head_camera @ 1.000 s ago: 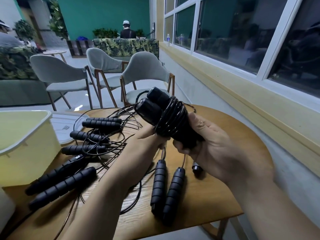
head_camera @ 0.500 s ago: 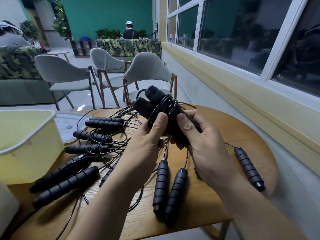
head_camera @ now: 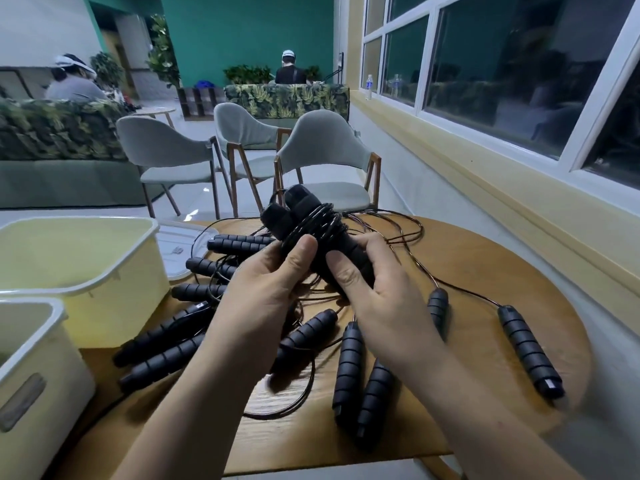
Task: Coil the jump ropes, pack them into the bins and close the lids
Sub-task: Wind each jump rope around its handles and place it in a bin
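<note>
Both hands hold the coiled jump rope (head_camera: 313,233) in the air above the middle of the table (head_camera: 485,268), its two black handles side by side, tilted away from the person, with the cord wound round them. The left hand (head_camera: 266,296) grips it from the left with the thumb laid up the near side. The right hand (head_camera: 377,303) grips it from the right in the same way, where a second ago it cupped the bundle from beneath with the palm turned up. Since half a second ago the grip has hardly changed, and the bundle sits slightly lower and closer to the body. A loose handle (head_camera: 530,355) lies near the right edge, its cord running back toward the far edge; it was hidden a second ago. Another handle (head_camera: 438,306) now shows just beside the right wrist. A pair of handles (head_camera: 349,365) lies side by side near the front edge, as before, and more handles (head_camera: 162,348) lie tangled in cord toward the left. The open yellow bin (head_camera: 83,271) stands at the left edge with a white lid (head_camera: 180,247) just behind it, and a second bin (head_camera: 34,362) at the near left corner now shows more fully.
</note>
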{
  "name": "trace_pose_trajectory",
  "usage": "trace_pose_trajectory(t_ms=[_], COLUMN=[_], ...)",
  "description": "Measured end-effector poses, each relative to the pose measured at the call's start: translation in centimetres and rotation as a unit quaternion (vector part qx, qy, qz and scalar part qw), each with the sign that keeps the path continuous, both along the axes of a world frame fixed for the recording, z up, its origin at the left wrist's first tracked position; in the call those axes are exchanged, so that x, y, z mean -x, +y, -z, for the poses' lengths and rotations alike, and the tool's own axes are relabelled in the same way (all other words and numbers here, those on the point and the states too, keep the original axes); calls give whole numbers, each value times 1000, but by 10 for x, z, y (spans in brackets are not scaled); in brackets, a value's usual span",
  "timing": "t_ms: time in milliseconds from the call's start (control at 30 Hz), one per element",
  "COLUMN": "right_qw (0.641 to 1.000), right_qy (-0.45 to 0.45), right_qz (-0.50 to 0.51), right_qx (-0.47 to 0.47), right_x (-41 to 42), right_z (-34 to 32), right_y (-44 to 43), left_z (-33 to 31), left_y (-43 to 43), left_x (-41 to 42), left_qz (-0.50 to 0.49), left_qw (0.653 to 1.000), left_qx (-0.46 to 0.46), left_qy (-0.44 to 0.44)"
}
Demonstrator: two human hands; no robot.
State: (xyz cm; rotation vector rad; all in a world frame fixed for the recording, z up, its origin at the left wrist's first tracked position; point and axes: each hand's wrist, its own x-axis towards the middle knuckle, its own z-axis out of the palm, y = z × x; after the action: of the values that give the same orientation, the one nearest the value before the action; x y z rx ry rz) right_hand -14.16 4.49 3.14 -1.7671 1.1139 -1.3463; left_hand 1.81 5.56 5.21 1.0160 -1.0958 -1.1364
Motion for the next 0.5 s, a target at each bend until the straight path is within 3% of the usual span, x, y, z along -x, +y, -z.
trace_pose_trajectory(t_ms=[267, 500], right_qw=[983, 970], right_qy=[-41, 21], right_qz=[-164, -239], right_qx=[-71, -42], right_x=[-72, -133], right_z=[-18, -13], right_y=[18, 27], left_z=[-19, -46], left_y=[37, 81], left_x=[-97, -184], left_qz=[-54, -124], left_qw=[993, 961], left_qx=[-1, -3], left_qy=[-103, -245])
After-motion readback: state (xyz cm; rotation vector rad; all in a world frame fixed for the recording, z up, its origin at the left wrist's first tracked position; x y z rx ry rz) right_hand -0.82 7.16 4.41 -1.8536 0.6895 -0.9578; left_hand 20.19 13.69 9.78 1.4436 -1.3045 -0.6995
